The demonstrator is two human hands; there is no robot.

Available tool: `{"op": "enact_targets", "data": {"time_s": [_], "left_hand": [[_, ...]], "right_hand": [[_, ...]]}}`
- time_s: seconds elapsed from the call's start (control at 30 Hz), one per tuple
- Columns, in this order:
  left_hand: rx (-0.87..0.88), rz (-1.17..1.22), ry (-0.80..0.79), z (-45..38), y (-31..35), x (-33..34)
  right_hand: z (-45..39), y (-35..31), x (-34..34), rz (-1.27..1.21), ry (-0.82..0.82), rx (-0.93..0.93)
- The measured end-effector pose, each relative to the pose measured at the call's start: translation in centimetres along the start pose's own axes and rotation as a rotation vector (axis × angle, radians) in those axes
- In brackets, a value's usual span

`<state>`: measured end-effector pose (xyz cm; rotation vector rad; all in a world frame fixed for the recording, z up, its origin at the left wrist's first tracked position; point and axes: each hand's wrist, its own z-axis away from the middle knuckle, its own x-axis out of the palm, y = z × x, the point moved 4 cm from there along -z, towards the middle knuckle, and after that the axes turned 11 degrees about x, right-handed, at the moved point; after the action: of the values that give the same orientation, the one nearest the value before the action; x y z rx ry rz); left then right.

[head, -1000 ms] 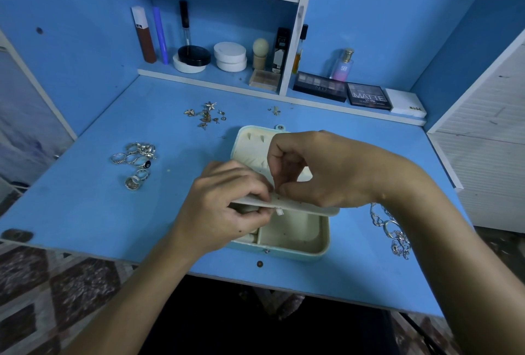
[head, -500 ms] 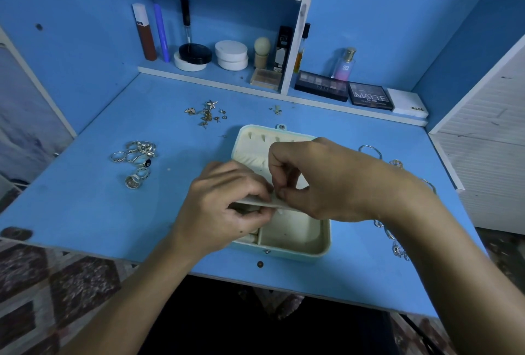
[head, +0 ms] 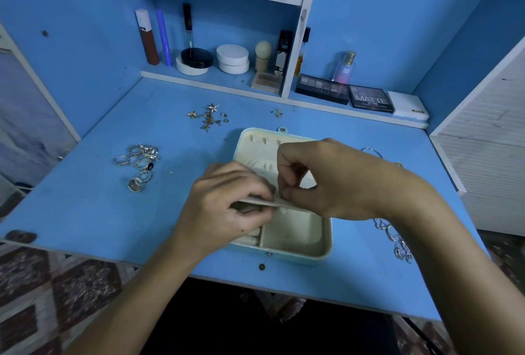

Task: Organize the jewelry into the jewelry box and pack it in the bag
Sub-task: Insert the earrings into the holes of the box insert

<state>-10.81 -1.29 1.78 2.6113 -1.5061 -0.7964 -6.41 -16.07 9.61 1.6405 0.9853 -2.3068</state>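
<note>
Head view: jewelry box open near the front edge of the table, lid laid back, cream lining showing. Left hand curled round a thin cream flap held over the box's middle; right hand pinching at that flap's edge, thumb and forefinger pressed together on something too small to name, perhaps an earring.

Rings heaped well to the left, earrings scattered beyond the box, one small piece apart near the shelf, necklaces tangled on the right, partly under the right forearm. No bag in sight.

Risks, as judged: a stud dropped from so fine a pinch and lost in a compartment or rolled off the table; the flap bent or slipped under the left grip; the right forearm dragging the chains toward the edge.

Hidden: whatever sits between the fingertips, the flap's far half, the left compartments under the hand, most of a bangle behind the right wrist.
</note>
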Motion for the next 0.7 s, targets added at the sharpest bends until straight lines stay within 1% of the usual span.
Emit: {"op": "enact_targets", "data": {"time_s": [0.1, 0.23, 0.37, 0.47, 0.57, 0.7], "left_hand": [[0.002, -0.001, -0.024, -0.3, -0.1, 0.0], [-0.002, 0.003, -0.026, -0.9, -0.2, 0.0], [-0.060, 0.005, 0.016, -2.1, -0.6, 0.0], [-0.068, -0.005, 0.000, -3.3, -1.3, 0.0], [-0.062, -0.049, -0.017, -4.3, -2.4, 0.1], [-0.120, -0.085, -0.005, -5.4, -4.2, 0.4]], "right_hand": [[0.1, 1.0, -0.6, -0.159, -0.006, 0.003], [0.0, 2.9, -0.9, -0.558, -0.037, 0.064], [-0.4, 5.3, -1.1, -0.865, 0.044, 0.039], [-1.0, 7.1, -1.1, -1.094, 0.116, 0.027], [-1.9, 8.2, -0.6, -1.195, 0.182, 0.037], [-3.0, 9.1, 0.4, -1.269, 0.244, 0.001]]}}
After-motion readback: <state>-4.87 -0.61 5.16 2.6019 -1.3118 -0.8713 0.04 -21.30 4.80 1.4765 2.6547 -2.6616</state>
